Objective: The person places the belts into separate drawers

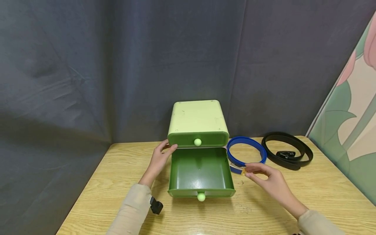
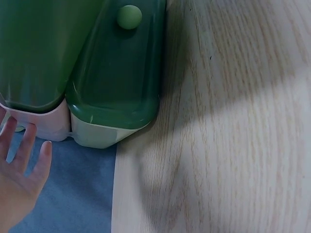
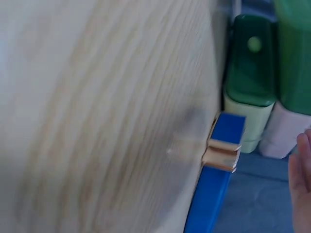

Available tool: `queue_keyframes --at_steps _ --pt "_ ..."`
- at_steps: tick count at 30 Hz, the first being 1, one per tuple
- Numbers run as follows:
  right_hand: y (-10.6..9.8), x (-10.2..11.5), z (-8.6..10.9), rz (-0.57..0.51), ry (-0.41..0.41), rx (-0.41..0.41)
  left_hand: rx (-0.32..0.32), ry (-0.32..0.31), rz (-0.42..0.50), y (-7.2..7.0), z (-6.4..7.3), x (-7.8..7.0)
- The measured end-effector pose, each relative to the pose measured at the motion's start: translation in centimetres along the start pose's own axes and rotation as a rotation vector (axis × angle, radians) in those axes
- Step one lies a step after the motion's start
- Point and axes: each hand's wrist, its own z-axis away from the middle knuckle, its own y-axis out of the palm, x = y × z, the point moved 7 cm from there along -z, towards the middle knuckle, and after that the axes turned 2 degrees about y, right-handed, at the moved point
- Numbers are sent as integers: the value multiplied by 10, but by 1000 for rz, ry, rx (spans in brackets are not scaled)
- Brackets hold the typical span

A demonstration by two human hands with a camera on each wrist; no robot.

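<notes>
Two hands at work. My left hand point(image 1: 158, 161) is at the left side of the green box point(image 1: 198, 117), center of frame, fingers straight and spread, tips touching; steadying it, I'd judge. My right hand point(image 1: 273, 182), right of center, has thumb and fingertip at the buckle point(image 1: 243, 171) of the blue belt point(image 1: 263, 151) in the head view, but the right wrist view shows a gap, so can't tell if I'm gripping. Blue belt: coiled on the counter point(image 1: 111, 186), just right of the bottom drawer point(image 1: 202, 176), which is pulled out; top drawer point(image 1: 183, 140) pushed in. Do it well: pinch the buckle squarely, get it firm before lifting, go slow; strap's likely to swing or uncoil. Clear the drawer's edge. Avoid snagging the black belt point(image 1: 307, 151), farther right. Light left touch, no shoving.
</notes>
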Motion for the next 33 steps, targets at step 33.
queue_keyframes --at_steps 33 --pt "45 -76 -51 81 49 410 -1 22 -18 2 -3 3"
